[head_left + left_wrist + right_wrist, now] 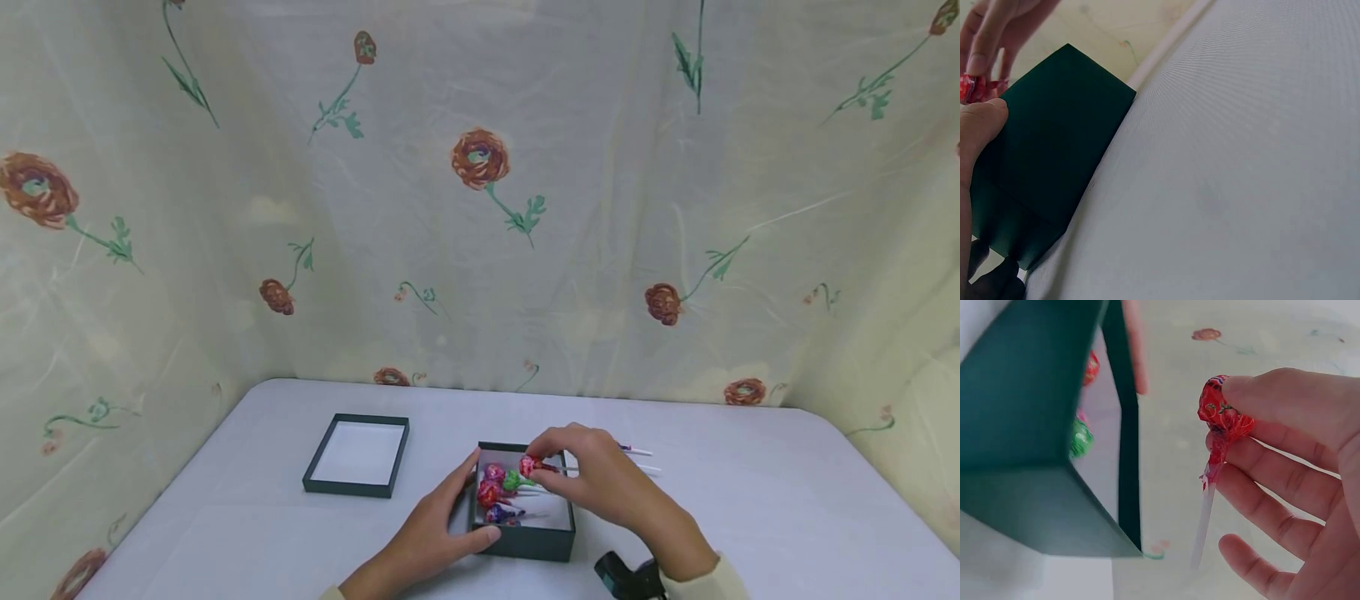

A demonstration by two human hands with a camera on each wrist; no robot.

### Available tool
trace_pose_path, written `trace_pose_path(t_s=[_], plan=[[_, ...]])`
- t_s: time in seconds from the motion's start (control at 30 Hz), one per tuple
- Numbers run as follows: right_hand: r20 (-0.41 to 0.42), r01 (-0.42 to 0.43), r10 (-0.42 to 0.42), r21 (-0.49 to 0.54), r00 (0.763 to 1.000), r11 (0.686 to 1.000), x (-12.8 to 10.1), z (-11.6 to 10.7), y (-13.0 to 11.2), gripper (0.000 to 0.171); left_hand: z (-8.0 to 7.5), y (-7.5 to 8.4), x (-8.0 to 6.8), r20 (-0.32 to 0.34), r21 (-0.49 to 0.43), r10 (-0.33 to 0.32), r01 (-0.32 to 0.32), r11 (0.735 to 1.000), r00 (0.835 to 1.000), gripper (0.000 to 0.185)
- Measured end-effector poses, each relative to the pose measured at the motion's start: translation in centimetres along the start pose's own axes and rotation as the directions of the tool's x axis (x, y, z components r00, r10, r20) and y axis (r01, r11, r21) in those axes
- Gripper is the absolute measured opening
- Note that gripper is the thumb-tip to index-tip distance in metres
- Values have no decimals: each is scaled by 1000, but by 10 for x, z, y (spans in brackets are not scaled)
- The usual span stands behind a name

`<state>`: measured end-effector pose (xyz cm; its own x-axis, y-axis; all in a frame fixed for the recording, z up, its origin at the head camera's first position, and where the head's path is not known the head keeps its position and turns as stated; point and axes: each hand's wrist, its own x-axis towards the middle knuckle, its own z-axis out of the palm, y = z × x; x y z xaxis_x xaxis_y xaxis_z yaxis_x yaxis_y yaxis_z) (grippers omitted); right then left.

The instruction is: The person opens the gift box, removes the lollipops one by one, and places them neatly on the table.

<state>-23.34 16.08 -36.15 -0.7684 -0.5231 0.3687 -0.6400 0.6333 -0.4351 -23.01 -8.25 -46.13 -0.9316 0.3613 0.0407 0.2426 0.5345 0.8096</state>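
Right hand status: I read thumb and fingers pinching a red-wrapped lollipop by its head, white stick pointing down past the palm, held over the far side of the dark green box. Left hand status: fingers curled against the box's near-left wall, thumb on the rim, bracing it on the table. Below the right fingers, inside the box, I see a green lollipop, plus pink, red and purple ones. Box lid lies well to the left of the left hand, white inside facing up.
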Motion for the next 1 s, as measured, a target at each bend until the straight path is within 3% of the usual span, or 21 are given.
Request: trace_pose_path(t_s=[0.4, 0.67, 1.0], plan=[[-70, -130, 125, -76, 990, 989, -9, -25, 20, 12, 0, -1, -1, -1, 2, 21, -21, 1000, 1000, 89], [-45, -202, 200, -51, 979, 978, -14, -34, 36, 10, -1, -1, -2, -3, 1, 28, -28, 1000, 1000, 89], [-6, -339, 339, -53, 941, 939, -17, -34, 55, 11, -1, 1, -2, 3, -3, 18, -18, 1000, 1000, 90]])
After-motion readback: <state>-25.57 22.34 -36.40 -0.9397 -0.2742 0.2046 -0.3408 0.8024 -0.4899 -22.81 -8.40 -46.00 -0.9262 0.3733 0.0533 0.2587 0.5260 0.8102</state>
